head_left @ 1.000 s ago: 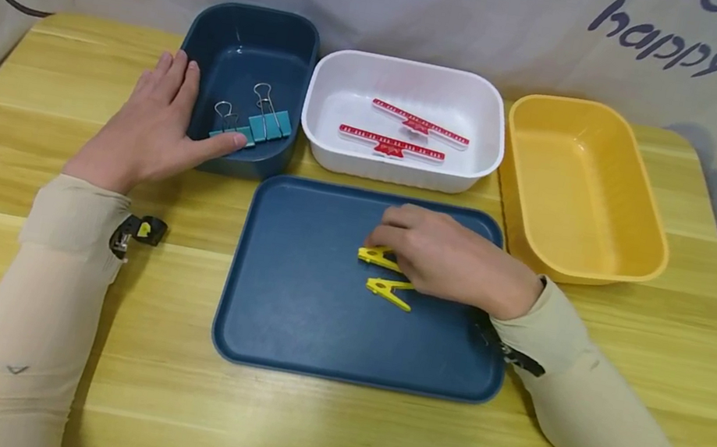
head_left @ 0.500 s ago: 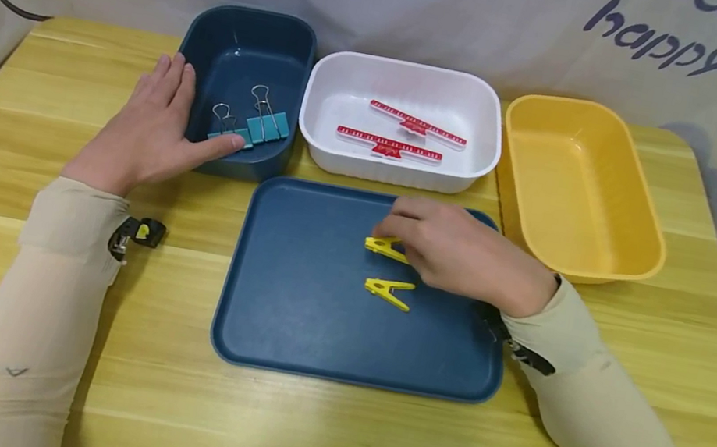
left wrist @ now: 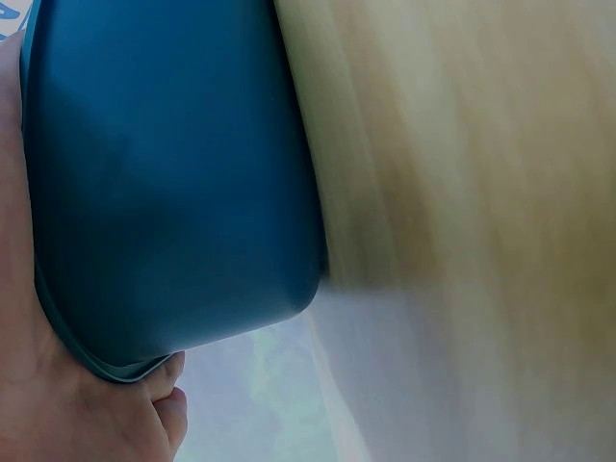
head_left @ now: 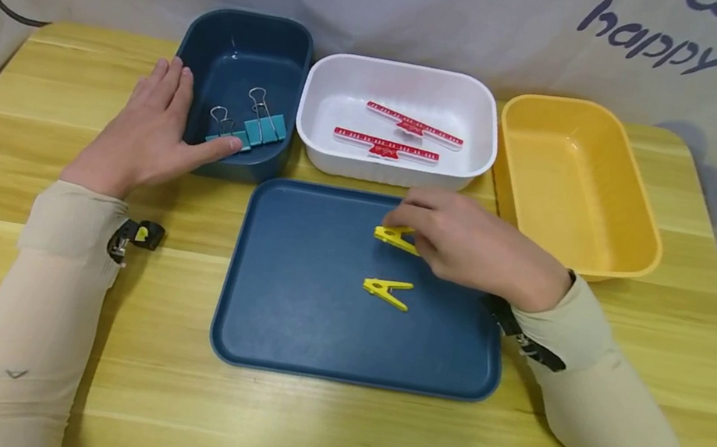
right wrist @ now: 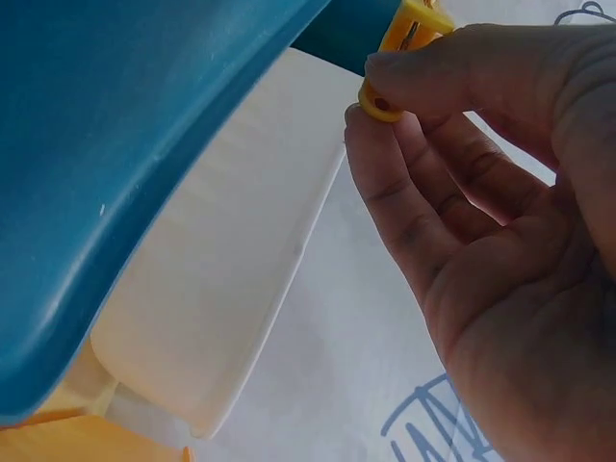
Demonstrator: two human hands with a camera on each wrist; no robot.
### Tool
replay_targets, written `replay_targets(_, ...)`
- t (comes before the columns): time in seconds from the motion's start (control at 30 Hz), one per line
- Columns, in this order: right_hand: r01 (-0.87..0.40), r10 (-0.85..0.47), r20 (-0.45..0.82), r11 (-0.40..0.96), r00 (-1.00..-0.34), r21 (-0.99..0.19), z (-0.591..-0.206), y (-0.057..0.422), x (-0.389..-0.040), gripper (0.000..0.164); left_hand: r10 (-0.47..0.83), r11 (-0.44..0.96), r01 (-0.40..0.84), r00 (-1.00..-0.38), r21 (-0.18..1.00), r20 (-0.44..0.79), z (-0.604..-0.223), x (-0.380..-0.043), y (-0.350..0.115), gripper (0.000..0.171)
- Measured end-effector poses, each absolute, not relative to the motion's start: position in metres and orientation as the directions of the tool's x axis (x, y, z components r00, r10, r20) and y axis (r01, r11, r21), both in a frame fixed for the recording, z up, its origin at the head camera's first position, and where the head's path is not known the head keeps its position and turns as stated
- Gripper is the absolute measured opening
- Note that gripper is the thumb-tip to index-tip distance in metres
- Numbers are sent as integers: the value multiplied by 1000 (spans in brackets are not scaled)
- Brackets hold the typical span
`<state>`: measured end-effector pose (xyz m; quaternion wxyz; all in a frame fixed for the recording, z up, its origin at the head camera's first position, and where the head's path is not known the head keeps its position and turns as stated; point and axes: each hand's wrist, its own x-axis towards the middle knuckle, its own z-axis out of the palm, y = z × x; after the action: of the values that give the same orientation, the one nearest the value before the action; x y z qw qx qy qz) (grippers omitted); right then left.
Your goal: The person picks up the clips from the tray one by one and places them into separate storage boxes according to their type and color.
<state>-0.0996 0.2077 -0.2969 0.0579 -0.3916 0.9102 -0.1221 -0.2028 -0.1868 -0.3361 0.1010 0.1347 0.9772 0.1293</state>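
Note:
My right hand point(head_left: 476, 243) pinches a yellow clothespin point(head_left: 395, 237) between thumb and fingertips over the back part of the dark blue tray point(head_left: 292, 323). The right wrist view shows the thumb pressed on the same clothespin point(right wrist: 383, 104). A second yellow clothespin point(head_left: 387, 292) lies on the tray, nearer the front. My left hand point(head_left: 140, 124) rests with spread, straight fingers along the left rim of the dark blue bin point(head_left: 250, 19). Its thumb reaches over the front rim, overlapping one of two teal binder clips point(head_left: 265, 130) inside. In the left wrist view, the fingers partly hide behind the bin's wall point(left wrist: 173, 192).
A white bin point(head_left: 390, 173) holding two red ruler-like clips point(head_left: 386, 146) stands behind the tray. To its right is a yellow bin point(head_left: 578, 189). All stand on a wooden table point(head_left: 308, 437), with a white cloth point(head_left: 396, 0) hanging behind.
My right hand has moved back and slightly right with the clothespin, away from the one left on the tray. The left hand holds its place on the bin.

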Motion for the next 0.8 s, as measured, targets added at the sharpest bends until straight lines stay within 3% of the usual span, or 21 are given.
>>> replay_targets(0.8,-656,-671,28,714,-741,-243,-287,226,-104,29,289,930,234,-943,282,-168,-337,-203,-187,121)
